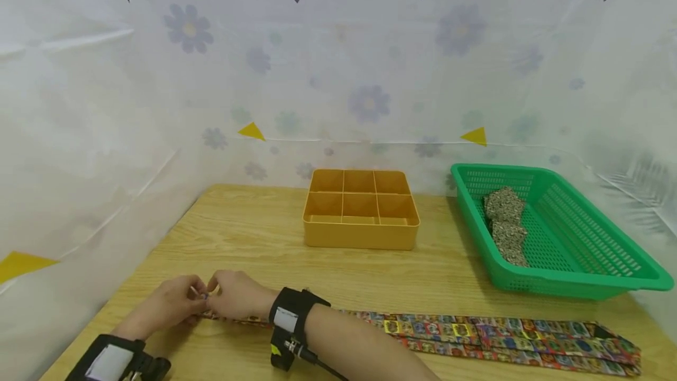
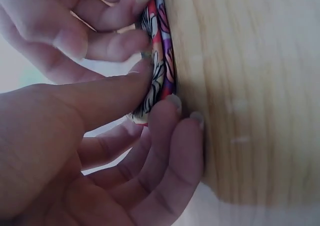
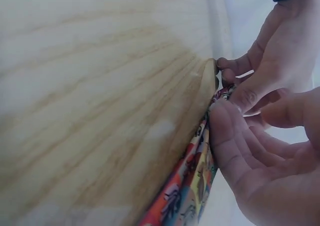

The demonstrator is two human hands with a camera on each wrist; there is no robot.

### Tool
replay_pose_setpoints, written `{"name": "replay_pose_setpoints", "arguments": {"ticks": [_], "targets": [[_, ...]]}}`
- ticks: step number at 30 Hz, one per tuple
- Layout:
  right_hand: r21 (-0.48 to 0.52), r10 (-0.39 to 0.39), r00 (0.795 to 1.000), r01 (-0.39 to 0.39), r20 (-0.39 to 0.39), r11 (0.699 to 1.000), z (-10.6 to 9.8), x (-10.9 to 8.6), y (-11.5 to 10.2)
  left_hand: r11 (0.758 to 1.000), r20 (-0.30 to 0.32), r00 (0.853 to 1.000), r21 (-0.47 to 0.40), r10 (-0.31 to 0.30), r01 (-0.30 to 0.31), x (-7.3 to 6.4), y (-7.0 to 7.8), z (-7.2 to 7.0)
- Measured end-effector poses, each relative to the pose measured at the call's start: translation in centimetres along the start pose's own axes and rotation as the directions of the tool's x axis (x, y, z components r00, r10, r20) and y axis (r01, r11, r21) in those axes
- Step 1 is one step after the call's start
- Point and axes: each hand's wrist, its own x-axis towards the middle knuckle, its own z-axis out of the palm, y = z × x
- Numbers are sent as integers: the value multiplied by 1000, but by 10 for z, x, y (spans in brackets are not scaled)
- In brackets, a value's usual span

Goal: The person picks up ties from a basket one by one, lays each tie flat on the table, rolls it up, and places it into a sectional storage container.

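Note:
A long strip of folded fabric (image 1: pixel 423 328) with a colourful cartoon print runs across the front of the table. My left hand (image 1: pixel 174 301) pinches its left end between thumb and fingers. In the left wrist view, the folded end (image 2: pixel 157 66) shows two layers side by side, with the left thumb (image 2: pixel 115 93) pressed on one face. My right hand (image 1: pixel 238 296) is close beside the left, its bent fingers holding the strip just short of the end. In the right wrist view, the right fingertips (image 3: pixel 222 116) lie against the fabric, the thumb apart from them.
A yellow six-compartment box (image 1: pixel 361 237) stands at the back middle. To its right, a green basket (image 1: pixel 571 287) holds grey-brown textured pieces (image 1: pixel 505 222). The strip's right part lies in overlapping layers near the front right edge. White sheeting (image 1: pixel 338 75) surrounds the table.

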Motion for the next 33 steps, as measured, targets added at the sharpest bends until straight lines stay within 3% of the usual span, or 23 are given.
{"name": "replay_pose_setpoints", "arguments": {"ticks": [4,7,10,15,19,21,28,33], "targets": [[77,13,1000,-12,-7,997,1,3,1,993,-63,994,73,95,-90,-3,3,3],[127,18,1000,-16,-16,992,1,5,3,976,-113,977,145,180,-163,-5,7,4],[193,35,999,-30,-23,981,0,4,5,963,-139,966,194,217,-188,-7,12,6],[328,53,998,-39,-34,944,-1,3,11,955,-102,964,196,244,-221,-9,16,5],[370,58,997,-36,-49,928,0,4,15,952,-9,959,125,284,-281,-9,13,1],[375,54,997,-31,-51,926,0,5,17,940,33,946,103,322,-324,-8,10,-1],[381,46,997,-21,-56,925,1,6,18,850,103,855,101,508,-517,-4,0,-4],[294,47,995,-19,-88,956,-2,4,18,833,109,840,109,532,-542,0,-3,-5]]}}
